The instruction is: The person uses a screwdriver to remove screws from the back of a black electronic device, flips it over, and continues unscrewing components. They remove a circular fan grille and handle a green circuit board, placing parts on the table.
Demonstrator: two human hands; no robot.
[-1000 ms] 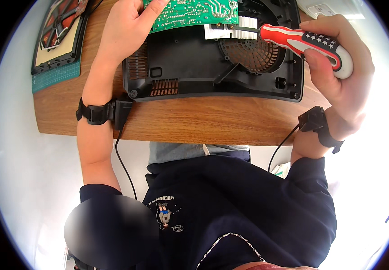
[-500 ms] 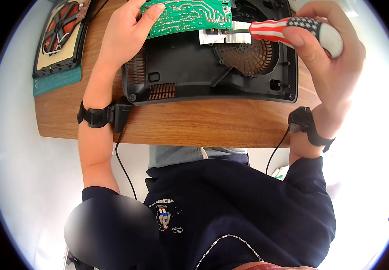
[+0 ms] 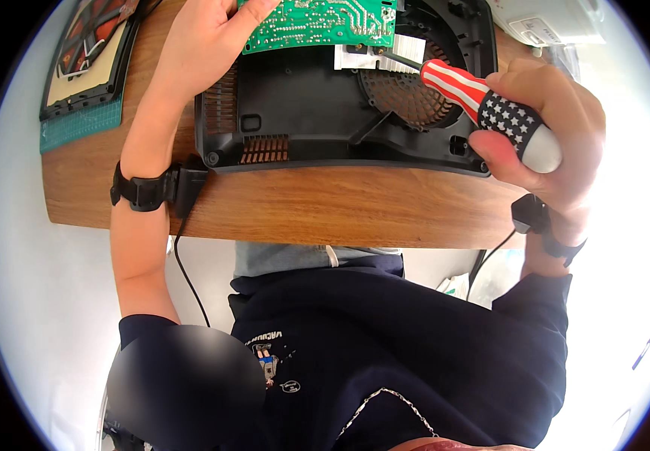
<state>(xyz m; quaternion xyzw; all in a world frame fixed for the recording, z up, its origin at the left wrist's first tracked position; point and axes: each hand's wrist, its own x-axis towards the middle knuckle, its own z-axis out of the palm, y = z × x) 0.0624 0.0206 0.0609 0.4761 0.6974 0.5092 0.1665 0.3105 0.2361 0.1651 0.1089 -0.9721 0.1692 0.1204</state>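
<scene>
My left hand grips the left end of a green circuit board, its soldered face turned up; the fingertips run behind the board and past the top edge. A silver heat sink sticks out from the board's near edge. My right hand is wrapped round a screwdriver with a red-and-white striped, starred handle. The shaft slants toward the heat sink, its tip at a screw near the board's edge. Beneath lies a black plastic housing with vent slots and a round fan grille.
At the far left, a black-framed part with red and cream inside lies over a green cutting mat. A white container stands at the far right. The wooden table's near edge runs in front of me. Cables hang from both wrist straps.
My right hand has moved down toward me, so the screwdriver now slants, its handle end lower. The board and my left hand have shifted slightly up in the view.
</scene>
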